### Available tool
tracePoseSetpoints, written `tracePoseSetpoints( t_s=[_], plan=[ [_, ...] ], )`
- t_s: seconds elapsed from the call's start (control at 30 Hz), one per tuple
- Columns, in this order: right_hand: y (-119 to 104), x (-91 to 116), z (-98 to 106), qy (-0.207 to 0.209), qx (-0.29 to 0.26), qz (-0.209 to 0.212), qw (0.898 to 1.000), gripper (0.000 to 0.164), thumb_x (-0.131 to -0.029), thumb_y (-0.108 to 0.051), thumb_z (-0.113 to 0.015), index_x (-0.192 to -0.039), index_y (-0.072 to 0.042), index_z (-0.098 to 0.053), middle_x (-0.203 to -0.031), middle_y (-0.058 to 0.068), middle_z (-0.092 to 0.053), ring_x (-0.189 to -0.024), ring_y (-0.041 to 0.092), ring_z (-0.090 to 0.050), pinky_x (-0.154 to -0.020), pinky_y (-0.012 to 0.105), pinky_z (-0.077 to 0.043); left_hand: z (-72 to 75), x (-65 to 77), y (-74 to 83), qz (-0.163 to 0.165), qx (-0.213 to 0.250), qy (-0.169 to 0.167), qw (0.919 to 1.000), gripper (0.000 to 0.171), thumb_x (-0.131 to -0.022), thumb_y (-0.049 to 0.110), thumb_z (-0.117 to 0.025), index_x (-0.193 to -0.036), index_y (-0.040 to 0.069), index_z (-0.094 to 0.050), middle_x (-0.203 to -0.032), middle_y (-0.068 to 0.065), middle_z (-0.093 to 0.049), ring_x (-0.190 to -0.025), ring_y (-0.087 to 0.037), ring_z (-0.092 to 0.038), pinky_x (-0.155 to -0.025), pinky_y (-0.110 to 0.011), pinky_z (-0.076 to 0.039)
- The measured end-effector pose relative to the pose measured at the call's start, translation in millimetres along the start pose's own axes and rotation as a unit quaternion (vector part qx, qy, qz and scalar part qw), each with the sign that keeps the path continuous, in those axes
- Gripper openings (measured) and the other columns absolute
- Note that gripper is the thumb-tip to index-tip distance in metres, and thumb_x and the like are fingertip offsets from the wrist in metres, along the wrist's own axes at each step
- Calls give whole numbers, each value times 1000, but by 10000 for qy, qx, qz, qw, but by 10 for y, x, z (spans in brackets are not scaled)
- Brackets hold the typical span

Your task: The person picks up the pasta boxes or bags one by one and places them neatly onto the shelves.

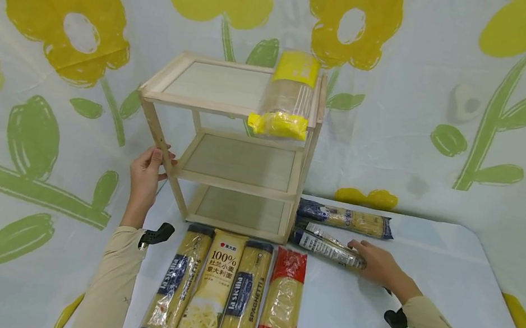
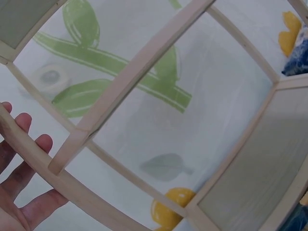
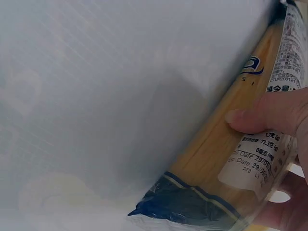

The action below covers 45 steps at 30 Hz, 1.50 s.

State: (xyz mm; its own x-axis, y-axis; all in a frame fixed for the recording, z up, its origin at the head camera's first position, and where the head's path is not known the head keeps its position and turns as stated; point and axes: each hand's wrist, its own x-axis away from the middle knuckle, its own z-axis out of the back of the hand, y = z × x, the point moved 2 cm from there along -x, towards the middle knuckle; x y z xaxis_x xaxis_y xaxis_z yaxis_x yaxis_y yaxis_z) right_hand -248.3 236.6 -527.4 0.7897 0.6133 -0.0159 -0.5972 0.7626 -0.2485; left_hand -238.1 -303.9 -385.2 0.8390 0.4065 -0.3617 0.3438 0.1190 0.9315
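Note:
At the left side of the three-tier wooden shelf [image 1: 234, 187], my left hand [image 1: 146, 169] grips a post. In the left wrist view the fingers [image 2: 44, 143] wrap around that wooden post [image 2: 86, 195]. My right hand [image 1: 376, 263] holds a spaghetti pack [image 1: 329, 247] with a white label, right of the shelf's foot. The right wrist view shows the thumb [image 3: 260, 115] across the pack's label and its blue end [image 3: 185, 202] hanging past the hand; the fingers beneath are partly hidden. Just behind lies another spaghetti pack [image 1: 346, 219] with blue ends.
A yellow-ended noodle pack [image 1: 288, 94] lies on the top tier, overhanging its front edge. Before the shelf, several pasta packs lie side by side, including a yellow one [image 1: 210, 292] and a red one [image 1: 280, 308]. A flowered cloth [image 1: 402, 122] hangs behind the white table [image 1: 432, 257].

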Motion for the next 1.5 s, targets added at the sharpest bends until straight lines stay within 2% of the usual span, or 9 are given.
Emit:
tracePoseSetpoints(
  t_s=[0.23, 0.37, 0.5, 0.6, 0.8, 0.97, 1.2, 1.4, 1.5],
  plan=[
    [-168, 172, 29, -412, -490, -441, 9970, 49, -80, -10, -75, -122, -10, -50, -106, 14, -61, -86, 28, -61, -69, 47, -50, -27, 71, 117, 43, 136, -142, 9998, 31, -98, 25, -48, -106, 4, -68, -91, -15, -67, -84, -20, -67, -64, -31, -56],
    [-271, 243, 48, -502, -912, -682, 9922, 54, -77, -3, -73, -123, -10, -46, -108, 14, -60, -87, 25, -59, -72, 45, -50, -34, 90, 182, 22, 31, -163, 9999, 30, -98, 25, -48, -106, 4, -68, -90, -13, -67, -84, -19, -67, -65, -32, -56],
    [-374, 299, 64, -457, -1254, -765, 9881, 56, -74, 3, -71, -122, -9, -44, -106, 13, -60, -84, 20, -57, -69, 39, -49, -1, 45, 126, -32, -154, -128, 9998, 31, -98, 26, -48, -105, 4, -68, -95, -21, -66, -85, -18, -67, -63, -32, -56],
    [-443, 358, 71, -447, -1429, -825, 9853, 55, -75, 3, -71, -122, -8, -43, -107, 13, -60, -86, 19, -56, -69, 38, -49, 26, 6, 30, -11, -142, -84, 9999, 31, -98, 27, -48, -106, 5, -68, -96, -18, -67, -85, -16, -67, -62, -30, -56],
    [-545, 484, 137, -122, -1606, -909, 9827, 56, -76, 2, -73, -121, -8, -42, -105, 13, -60, -85, 19, -57, -67, 36, -49, 39, -20, -48, 3, -167, -16, 9999, 33, -96, 33, -50, -107, 7, -69, -92, -5, -69, -86, -14, -66, -61, -25, -54],
    [-636, 576, 253, 97, -2006, -1074, 9737, 59, -77, 0, -74, -123, -9, -39, -97, 11, -60, -82, 19, -58, -61, 32, -49, 34, -14, -25, -54, -163, -46, 9998, 35, -96, 33, -50, -108, 5, -68, -93, -10, -68, -85, -13, -66, -61, -25, -55],
    [-742, 643, 396, 178, -2535, -1546, 9547, 61, -79, -3, -74, -126, -9, -35, -93, 11, -59, -76, 18, -58, -55, 29, -49, 33, -11, -21, -36, -44, -51, 10000, 34, -96, 32, -51, -106, 5, -69, -91, -11, -68, -83, -14, -67, -61, -25, -55],
    [-880, 688, 604, 558, -2712, -1683, 9461, 62, -79, -5, -74, -127, -7, -36, -93, 12, -60, -75, 19, -58, -55, 29, -49, 29, -8, -21, -31, -93, -61, 9999, 34, -96, 32, -50, -107, 6, -69, -94, -10, -69, -86, -14, -66, -62, -25, -55],
    [-948, 696, 728, 770, -2877, -1771, 9380, 62, -80, -9, -75, -128, -6, -35, -96, 14, -60, -76, 19, -59, -55, 29, -49, 31, -10, -19, -46, -139, -101, 9998, 34, -96, 32, -50, -107, 6, -69, -95, -11, -68, -87, -15, -66, -62, -25, -55]
  ],
)
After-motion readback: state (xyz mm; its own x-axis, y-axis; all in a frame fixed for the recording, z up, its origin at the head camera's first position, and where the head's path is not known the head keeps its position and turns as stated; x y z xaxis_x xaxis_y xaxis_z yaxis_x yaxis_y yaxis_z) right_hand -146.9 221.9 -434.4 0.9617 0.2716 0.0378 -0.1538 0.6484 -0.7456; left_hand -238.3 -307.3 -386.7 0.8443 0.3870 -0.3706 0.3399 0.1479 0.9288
